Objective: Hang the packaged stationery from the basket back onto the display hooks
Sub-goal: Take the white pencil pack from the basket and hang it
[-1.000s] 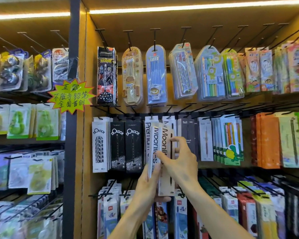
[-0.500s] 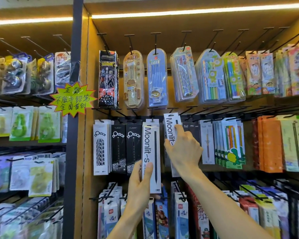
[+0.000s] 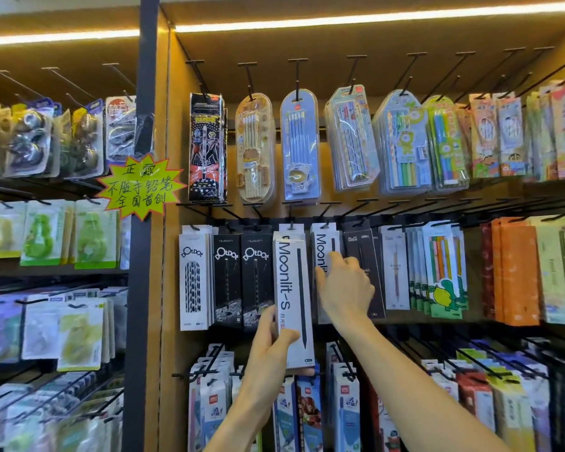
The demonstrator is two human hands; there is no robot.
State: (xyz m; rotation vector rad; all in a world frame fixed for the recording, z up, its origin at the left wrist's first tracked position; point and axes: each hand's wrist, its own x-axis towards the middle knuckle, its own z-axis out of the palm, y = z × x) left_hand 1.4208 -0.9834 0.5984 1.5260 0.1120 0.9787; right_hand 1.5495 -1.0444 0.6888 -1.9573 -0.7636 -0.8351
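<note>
Left hand (image 3: 274,340) grips bottom of white pen pack (image 3: 293,298), holding it up to middle row. Right hand (image 3: 346,285) presses second white pack (image 3: 323,252), fingers mostly straight, top at hook (image 3: 327,212). Risk: pack hole misses hook tip, pack slips, falls. Bump could knock black packs (image 3: 242,275) beside. Basket not seen.

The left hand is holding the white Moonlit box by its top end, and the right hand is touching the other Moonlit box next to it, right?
Not quite. The head view shows the left hand gripping the white Moonlit box near its bottom end, not its top. The rest holds: the right hand touches the other Moonlit box beside it.
</note>
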